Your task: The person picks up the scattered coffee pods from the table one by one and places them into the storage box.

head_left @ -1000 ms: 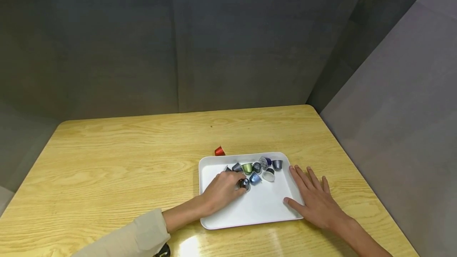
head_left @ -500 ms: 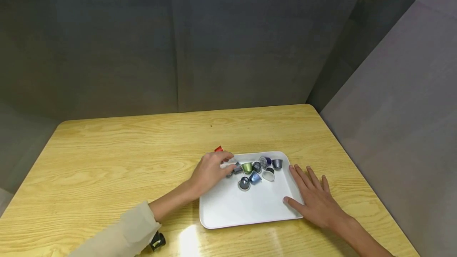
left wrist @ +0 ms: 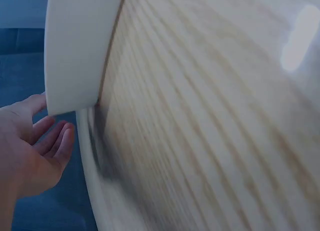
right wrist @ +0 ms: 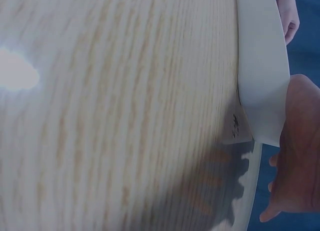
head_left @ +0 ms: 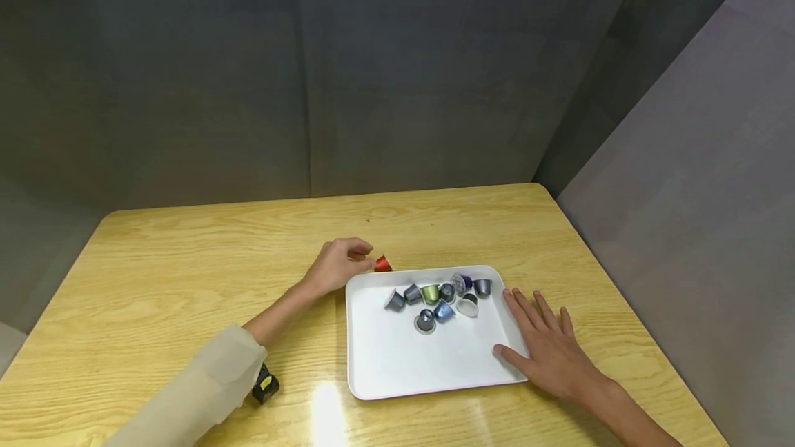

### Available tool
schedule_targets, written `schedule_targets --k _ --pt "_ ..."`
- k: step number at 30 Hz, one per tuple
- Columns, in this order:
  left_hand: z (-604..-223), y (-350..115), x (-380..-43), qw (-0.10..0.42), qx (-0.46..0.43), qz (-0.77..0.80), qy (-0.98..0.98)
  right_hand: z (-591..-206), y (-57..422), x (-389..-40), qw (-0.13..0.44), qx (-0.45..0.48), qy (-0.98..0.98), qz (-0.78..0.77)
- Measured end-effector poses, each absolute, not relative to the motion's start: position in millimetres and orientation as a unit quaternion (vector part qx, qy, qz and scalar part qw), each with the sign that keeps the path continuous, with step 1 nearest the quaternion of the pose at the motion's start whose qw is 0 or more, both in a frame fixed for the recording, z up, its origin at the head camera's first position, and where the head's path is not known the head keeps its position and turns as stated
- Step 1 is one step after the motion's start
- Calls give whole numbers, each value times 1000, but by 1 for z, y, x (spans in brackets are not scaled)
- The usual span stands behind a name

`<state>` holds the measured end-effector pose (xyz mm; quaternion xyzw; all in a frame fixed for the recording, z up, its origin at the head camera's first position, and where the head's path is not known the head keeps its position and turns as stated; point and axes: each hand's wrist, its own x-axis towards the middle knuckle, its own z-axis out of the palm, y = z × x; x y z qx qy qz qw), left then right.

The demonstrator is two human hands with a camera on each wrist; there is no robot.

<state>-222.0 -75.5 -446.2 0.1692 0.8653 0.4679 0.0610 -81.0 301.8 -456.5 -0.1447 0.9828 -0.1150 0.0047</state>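
Observation:
A red coffee capsule (head_left: 382, 264) lies on the table just behind the back rim of the white tray (head_left: 385, 364). My left hand (head_left: 338, 267) is right beside it, fingers loosely bent and thumb tip close to the capsule's left side; whether they touch I cannot tell. Inside the tray, toward the back, lie several more capsules, among them a green one (head_left: 430, 293), a blue one (head_left: 444, 310) and a grey one (head_left: 425, 321). With fingers spread, my right hand (head_left: 553, 357) rests against the tray's right edge. The left wrist view shows the left hand (left wrist: 37, 146) past the tray's corner.
The wooden table (head_left: 186, 281) extends far to the left of the tray. A small black object with a yellow mark (head_left: 266, 385) is beside the left sleeve. Dark grey panels (head_left: 422, 88) stand behind the table, and a lighter one (head_left: 702, 192) rises along the right.
My left hand has moved from the grey capsule in the tray, back and left over the rim, to the red capsule outside. The right hand has stayed in place.

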Motion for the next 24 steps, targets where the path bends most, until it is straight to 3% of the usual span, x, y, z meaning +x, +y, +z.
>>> schedule_targets --k 11,24 --pt "-461 -69 -243 99 168 442 876 -458 303 -81 6 -144 983 -117" --pt "-462 -63 -249 106 178 411 888 -457 304 -79 11 -142 983 -119"
